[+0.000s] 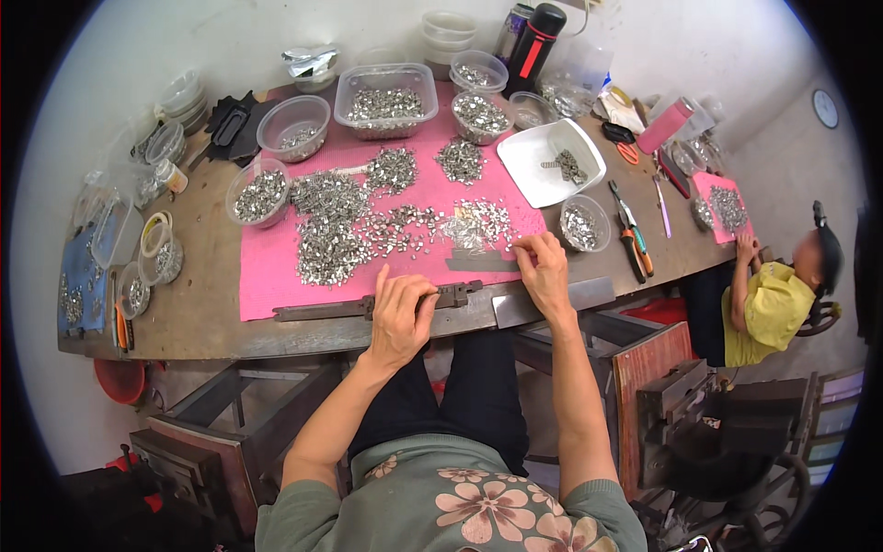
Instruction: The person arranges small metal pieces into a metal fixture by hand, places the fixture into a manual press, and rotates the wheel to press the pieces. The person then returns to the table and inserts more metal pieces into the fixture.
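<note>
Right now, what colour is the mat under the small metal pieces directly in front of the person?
The mat is pink, as the head view shows.

from my end i make out shiny metal pieces [331,221], a matt mat [262,285], smooth clear-plastic tubs [386,79] and a dull, dark metal bar [322,310].

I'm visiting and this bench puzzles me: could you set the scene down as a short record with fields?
Left hand: over a dark metal bar
Right hand: at the right end of a flat grey strip
Pink mat: bears piles of small silvery pieces
Toward the right: white tray, pliers
Another person: far right, in yellow
</note>
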Tool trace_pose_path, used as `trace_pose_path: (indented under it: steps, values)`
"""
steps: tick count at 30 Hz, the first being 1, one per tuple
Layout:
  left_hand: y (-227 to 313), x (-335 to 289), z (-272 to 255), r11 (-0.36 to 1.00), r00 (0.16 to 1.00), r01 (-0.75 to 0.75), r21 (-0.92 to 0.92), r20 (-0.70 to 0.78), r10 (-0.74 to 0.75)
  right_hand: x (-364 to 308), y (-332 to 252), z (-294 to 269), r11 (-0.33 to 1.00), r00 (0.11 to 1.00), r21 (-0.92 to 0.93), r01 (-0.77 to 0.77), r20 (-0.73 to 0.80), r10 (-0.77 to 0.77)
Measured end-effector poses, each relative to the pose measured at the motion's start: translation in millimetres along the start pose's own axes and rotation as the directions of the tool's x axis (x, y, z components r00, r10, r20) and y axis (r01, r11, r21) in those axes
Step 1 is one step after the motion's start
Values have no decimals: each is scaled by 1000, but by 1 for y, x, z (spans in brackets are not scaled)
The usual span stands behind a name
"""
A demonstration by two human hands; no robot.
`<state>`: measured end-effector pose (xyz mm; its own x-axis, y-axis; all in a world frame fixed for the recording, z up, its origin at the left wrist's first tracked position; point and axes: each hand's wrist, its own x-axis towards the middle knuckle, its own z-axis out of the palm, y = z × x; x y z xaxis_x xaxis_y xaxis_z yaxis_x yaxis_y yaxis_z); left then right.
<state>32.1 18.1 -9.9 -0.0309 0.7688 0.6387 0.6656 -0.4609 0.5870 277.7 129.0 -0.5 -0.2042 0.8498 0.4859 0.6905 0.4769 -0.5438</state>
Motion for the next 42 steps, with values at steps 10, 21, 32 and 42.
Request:
trace_pose_path:
  steps: [10, 21, 32, 42]
  values:
    - [-4, -6, 0, 997, 998, -15, -77, -68, 10, 0, -5, 8, 998, 999, -48, 28, 27, -26]
    - [-6, -9, 2, 985, 975, -32, -167, -222, -5, 0, -3, 14, 997, 999, -72, 35, 40, -32]
    - [-5, -9, 1, 981, 965, -11, -196, -260, -41, -26, -95, 34, 898, 891, 208, 387, 165, -422]
    - [-3, -6, 4, 990, 974, -25, -141, -228, -8, -28, -92, 34, 901, 884, 148, 408, 184, -431]
